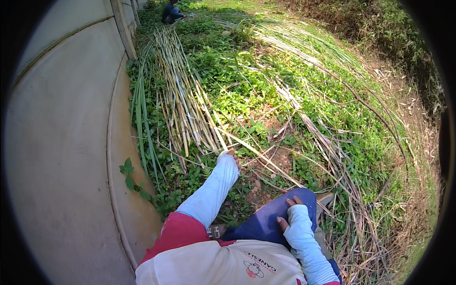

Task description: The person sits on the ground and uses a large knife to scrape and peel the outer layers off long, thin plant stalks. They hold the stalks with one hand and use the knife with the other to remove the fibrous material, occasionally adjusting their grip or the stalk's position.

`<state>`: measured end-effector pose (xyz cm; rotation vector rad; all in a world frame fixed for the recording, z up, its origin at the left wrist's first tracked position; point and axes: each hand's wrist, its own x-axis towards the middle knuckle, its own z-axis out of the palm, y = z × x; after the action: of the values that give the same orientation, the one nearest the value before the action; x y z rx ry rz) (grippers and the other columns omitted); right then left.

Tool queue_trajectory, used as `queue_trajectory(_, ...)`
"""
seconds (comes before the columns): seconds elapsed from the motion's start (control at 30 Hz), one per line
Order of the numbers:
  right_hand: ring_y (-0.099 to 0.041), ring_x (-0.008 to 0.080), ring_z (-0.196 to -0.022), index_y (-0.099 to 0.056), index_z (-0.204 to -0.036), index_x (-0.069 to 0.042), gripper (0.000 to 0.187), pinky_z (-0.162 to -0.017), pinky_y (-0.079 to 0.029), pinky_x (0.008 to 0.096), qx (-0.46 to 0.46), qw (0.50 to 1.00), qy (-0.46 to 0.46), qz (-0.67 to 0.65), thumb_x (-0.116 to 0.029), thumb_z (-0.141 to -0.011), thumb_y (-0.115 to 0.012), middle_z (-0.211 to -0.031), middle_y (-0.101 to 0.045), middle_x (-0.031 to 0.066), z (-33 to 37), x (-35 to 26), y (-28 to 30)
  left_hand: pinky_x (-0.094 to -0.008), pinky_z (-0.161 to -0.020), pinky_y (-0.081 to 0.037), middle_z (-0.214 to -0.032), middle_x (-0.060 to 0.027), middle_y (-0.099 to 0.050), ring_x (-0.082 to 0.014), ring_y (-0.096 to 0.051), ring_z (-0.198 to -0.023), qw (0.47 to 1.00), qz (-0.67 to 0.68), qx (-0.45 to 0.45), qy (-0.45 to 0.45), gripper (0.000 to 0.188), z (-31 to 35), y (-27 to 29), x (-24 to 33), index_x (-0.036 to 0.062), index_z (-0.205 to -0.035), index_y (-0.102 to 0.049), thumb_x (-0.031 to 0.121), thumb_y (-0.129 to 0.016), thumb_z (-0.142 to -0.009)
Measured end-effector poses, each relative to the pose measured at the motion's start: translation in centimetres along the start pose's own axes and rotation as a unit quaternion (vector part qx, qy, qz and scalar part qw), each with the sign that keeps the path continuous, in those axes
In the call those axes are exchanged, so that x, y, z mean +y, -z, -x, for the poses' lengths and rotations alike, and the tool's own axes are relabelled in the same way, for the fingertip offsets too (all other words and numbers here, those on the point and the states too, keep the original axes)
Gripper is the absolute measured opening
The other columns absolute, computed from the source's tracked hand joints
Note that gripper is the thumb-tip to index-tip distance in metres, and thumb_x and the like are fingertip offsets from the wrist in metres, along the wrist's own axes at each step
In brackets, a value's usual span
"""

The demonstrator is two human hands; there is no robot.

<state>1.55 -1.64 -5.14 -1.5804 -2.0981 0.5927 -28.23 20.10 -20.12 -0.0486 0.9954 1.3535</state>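
My left hand [233, 157], in a pale blue sleeve, reaches forward to the near end of a pile of long cut stalks [183, 102]. Its fingers are curled round the end of one pale yellow stalk [220, 140], partly hidden by the hand and sleeve. The stalks are jointed, green to yellow-brown, and lie roughly side by side, pointing away from me. My right hand [290, 214] rests on my blue-trousered knee [304, 197], fingers apart and holding nothing.
A curved pale wall [66, 118] runs along the left, with a post [123, 28]. Dry leaves and stems [327, 142] form a strip on the right, crossed by a thin brown branch [356, 95]. Another person [171, 13] crouches far off by the wall. Low green plants cover the ground.
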Motion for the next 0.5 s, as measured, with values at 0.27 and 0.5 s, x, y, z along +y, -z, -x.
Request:
queue_trajectory(0.27, -0.055, 0.0307, -0.119, -0.053, -0.136, 0.001, 0.056, -0.108, -0.041, 0.0388, 0.079, 0.916, -0.352, -0.176, -0.010, -0.087, -0.076, -0.136, -0.054, 0.0182, 16.3, 13.9, -3.5, -0.0442, -0.050, -0.038, -0.071, -0.0065, -0.055, -0.0221, -0.051, -0.059, 0.917, -0.307, 0.157, -0.199, 0.038, -2.0, 4.5, -3.4, 0.0046, -0.096, -0.059, 0.042, -0.064, -0.102)
queue_trajectory(0.5, -0.054, 0.0287, -0.118, -0.050, -0.140, 0.001, 0.058, -0.108, -0.041, 0.0385, -0.062, 0.848, -0.499, -0.166, -0.013, -0.089, -0.075, -0.135, -0.055, 0.0182, 17.2, 14.5, -3.7, -0.0374, -0.055, -0.035, -0.063, -0.0024, -0.046, -0.0148, -0.041, -0.059, 0.937, -0.236, 0.050, -0.254, 0.045, 3.1, -1.6, -7.0, 0.0044, -0.084, -0.051, 0.043, -0.058, -0.106)
